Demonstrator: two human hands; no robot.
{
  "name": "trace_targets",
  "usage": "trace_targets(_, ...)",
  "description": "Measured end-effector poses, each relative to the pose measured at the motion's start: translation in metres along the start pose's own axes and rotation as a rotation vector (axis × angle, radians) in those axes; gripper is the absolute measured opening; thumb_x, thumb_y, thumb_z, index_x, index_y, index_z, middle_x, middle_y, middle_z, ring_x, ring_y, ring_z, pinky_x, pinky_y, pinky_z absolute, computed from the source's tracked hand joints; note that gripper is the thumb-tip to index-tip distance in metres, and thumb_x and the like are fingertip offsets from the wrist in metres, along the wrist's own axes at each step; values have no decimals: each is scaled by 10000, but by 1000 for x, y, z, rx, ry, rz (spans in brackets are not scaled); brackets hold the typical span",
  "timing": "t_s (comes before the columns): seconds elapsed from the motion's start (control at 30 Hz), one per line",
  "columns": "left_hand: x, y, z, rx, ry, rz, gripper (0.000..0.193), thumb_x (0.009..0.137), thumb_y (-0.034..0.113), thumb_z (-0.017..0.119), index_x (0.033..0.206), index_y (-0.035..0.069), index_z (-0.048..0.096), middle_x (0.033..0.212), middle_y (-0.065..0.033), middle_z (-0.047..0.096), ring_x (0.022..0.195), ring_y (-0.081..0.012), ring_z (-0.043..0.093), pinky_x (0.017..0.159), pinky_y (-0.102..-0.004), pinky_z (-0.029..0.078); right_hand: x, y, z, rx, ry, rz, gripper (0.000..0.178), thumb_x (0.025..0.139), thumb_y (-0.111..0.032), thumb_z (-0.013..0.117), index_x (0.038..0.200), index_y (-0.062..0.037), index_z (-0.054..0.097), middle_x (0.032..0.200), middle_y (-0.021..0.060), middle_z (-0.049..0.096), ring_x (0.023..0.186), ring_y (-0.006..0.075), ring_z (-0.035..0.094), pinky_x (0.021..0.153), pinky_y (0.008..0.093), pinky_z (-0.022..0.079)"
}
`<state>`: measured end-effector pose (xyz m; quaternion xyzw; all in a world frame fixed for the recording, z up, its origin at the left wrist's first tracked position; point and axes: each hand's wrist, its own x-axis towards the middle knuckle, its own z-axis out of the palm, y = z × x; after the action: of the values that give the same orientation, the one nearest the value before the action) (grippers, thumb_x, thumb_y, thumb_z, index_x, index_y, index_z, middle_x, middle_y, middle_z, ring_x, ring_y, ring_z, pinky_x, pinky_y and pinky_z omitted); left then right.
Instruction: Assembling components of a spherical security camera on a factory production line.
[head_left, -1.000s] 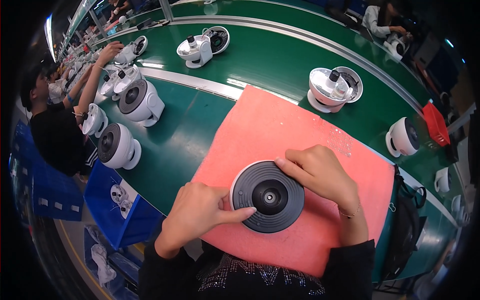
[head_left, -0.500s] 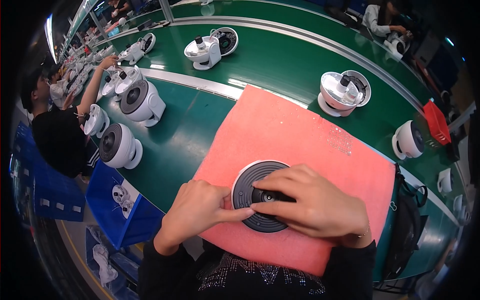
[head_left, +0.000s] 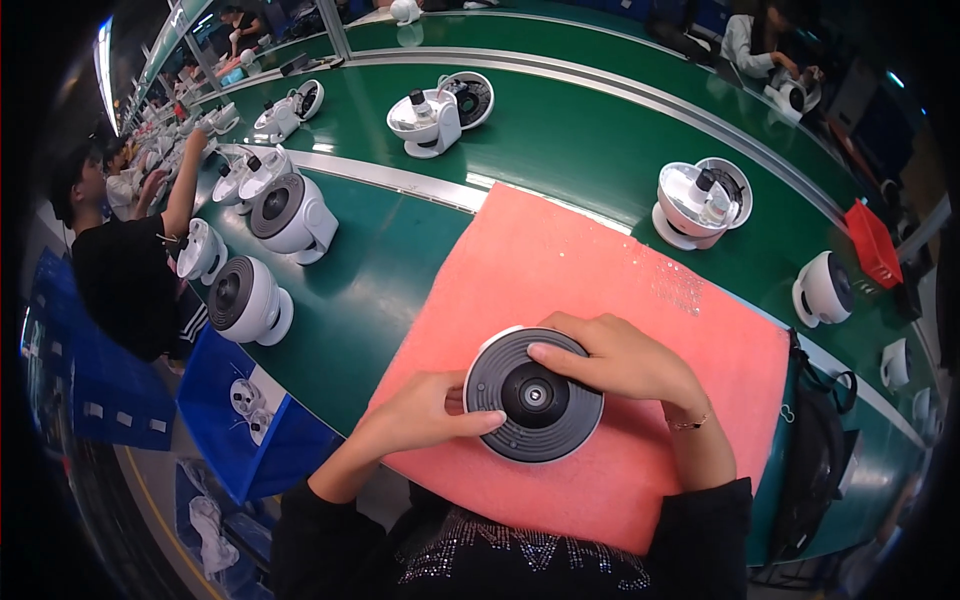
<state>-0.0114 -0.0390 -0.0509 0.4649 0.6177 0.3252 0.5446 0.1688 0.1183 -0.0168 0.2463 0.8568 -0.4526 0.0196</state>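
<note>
A round white device [head_left: 535, 440] faces up on the pink foam mat [head_left: 590, 275]; its front is dark grey with ring-shaped ridges and a black lens-like centre. My left hand [head_left: 425, 410] holds its left side, thumb lying on the ridged face and fingers partly hidden at the rim. At the upper right rim, my right hand [head_left: 620, 360] is closed round the edge with its thumb on the face. The underside of the device is hidden.
Similar devices [head_left: 240, 300] stand at the left, and opened ones [head_left: 697, 203] sit on the green line beyond the mat. A blue bin [head_left: 225, 440] is at lower left, a black bag [head_left: 810, 460] at right. A co-worker [head_left: 115, 270] reaches across the line at left.
My right hand has shifted from over the lens-like centre to the upper right rim, uncovering the middle. My left hand stays at the left edge. The co-worker's arm has moved slightly.
</note>
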Motion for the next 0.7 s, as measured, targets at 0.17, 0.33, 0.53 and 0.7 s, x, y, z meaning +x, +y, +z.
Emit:
trace_targets(0.17, -10, 15, 19, -459, 143, 232, 714, 757, 186, 715, 1315, -74, 355, 1200, -167, 530, 1040, -203, 560, 893, -314, 449, -14, -17, 4, 183, 225, -202, 477, 828, -410, 586, 1070, -2, 530, 903, 182, 630, 843, 307, 626, 766, 368, 477)
trace_targets(0.33, -13, 48, 20, 340, 483, 639, 883, 587, 155, 785, 1307, -112, 349, 1053, -222, 597, 874, -222, 636, 705, -295, 529, -15, -18, 8, 145, 450, -475, 867, 553, -425, 835, 1153, -18, 360, 1063, 240, 555, 1013, 342, 576, 865, 390, 460)
trace_targets(0.53, -5, 71, 21, 293, 394, 643, 873, 590, 184, 787, 1315, -68, 372, 1065, -207, 609, 933, -242, 632, 747, -321, 545, -21, -12, -10, 76, 636, -540, 957, 490, -486, 848, 1146, -13, 335, 971, 234, 608, 855, 361, 642, 767, 395, 514)
trace_targets(0.7, 17, 80, 4, -276, 199, 605, 857, 654, 157, 747, 1345, -85, 303, 1214, -177, 514, 1113, -223, 521, 924, -349, 451, -31, -8, -30, 648, 494, -475, 923, 632, -285, 800, 1326, -78, 228, 1299, 190, 427, 1156, 285, 486, 921, 410, 440)
